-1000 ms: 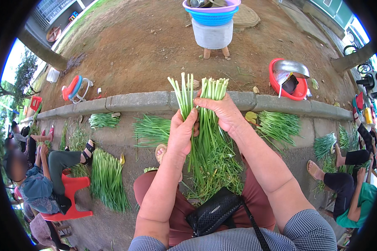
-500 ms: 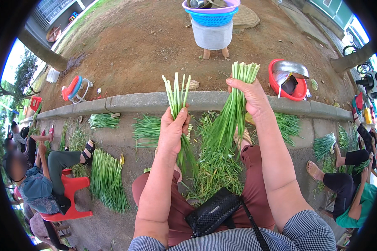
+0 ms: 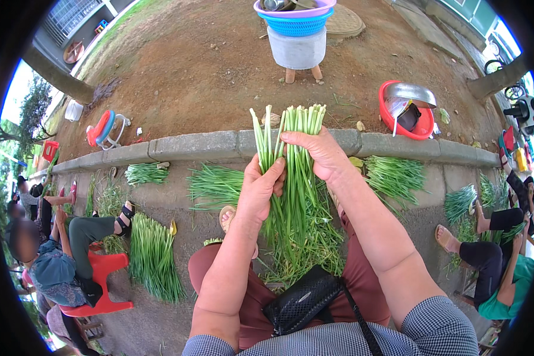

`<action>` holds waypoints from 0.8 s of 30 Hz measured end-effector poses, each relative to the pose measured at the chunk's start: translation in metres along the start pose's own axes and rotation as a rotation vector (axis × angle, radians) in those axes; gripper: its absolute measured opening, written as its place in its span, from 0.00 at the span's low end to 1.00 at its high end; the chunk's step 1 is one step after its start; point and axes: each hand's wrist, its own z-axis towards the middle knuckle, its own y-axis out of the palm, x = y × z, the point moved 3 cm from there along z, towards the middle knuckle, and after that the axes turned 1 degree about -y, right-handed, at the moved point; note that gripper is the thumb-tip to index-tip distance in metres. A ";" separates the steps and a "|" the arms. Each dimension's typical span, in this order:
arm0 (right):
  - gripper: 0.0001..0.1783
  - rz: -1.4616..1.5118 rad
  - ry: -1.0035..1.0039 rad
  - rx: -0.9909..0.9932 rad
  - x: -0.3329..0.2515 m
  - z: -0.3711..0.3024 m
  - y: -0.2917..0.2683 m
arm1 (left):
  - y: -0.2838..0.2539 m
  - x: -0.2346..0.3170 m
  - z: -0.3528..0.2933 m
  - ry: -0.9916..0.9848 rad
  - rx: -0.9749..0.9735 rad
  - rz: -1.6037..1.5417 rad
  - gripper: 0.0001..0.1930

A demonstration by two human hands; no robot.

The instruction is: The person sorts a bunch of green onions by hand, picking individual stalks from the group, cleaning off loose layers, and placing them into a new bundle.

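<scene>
Both my hands are raised in front of me and meet over my lap, each closed round garlic chives with the pale cut ends up. My left hand [image 3: 260,188] grips a few stalks [image 3: 263,139]. A thicker bunch of garlic chives [image 3: 304,120] is in my right hand [image 3: 323,153], its thumb lying across the front. The two bunches touch side by side, and their green leaves hang down together. Beneath them lies a heap of loose leaves and trimmings [image 3: 317,246]. Smaller piles of chives lie left [image 3: 219,185] and right [image 3: 394,177] of my feet.
A stone kerb [image 3: 207,144] crosses ahead of me. Beyond it stand a red basin [image 3: 422,129] with a metal bowl and a blue basket [image 3: 296,25] on a round stool [image 3: 296,50]. A large chive pile [image 3: 154,258] lies left. People sit left [image 3: 53,267] and right [image 3: 504,299].
My right hand has come down and left with its bunch, against the stalks in my left hand. My left hand has shifted slightly right. Earlier the bunches were apart.
</scene>
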 end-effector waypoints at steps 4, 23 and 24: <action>0.11 0.011 -0.012 0.030 0.001 0.001 -0.001 | 0.001 0.001 0.000 0.000 0.026 -0.033 0.07; 0.15 -0.107 -0.040 0.028 -0.014 0.000 -0.007 | -0.013 0.002 0.004 0.070 0.109 0.145 0.07; 0.15 -0.070 -0.018 0.008 -0.009 0.000 -0.005 | -0.008 0.000 0.003 0.036 0.082 0.157 0.07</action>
